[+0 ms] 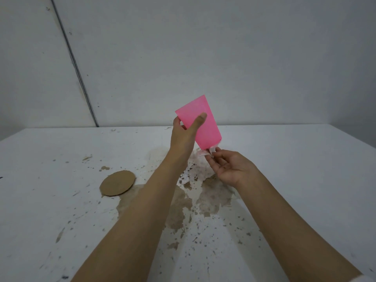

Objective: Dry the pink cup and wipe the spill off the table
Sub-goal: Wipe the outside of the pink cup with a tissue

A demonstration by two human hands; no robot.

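Observation:
My left hand (184, 135) grips the pink cup (205, 127) above the white table (50, 210), thumb on the near side and fingers behind. The cup is tilted, wide mouth up and away, narrow base down toward me. My right hand (227, 166) is palm up just below the base and pinches a white tissue (209, 152) against the cup's bottom edge. More crumpled white tissue (200, 169) lies on the table beneath. A brown spill (211, 200) spreads over the table under and between my forearms, with splashes around it.
A round brown cardboard coaster (117, 183) lies flat on the table left of my left forearm, touching the spill's edge. Grey wall panels rise behind the table's far edge. Small specks and scraps dot the table top.

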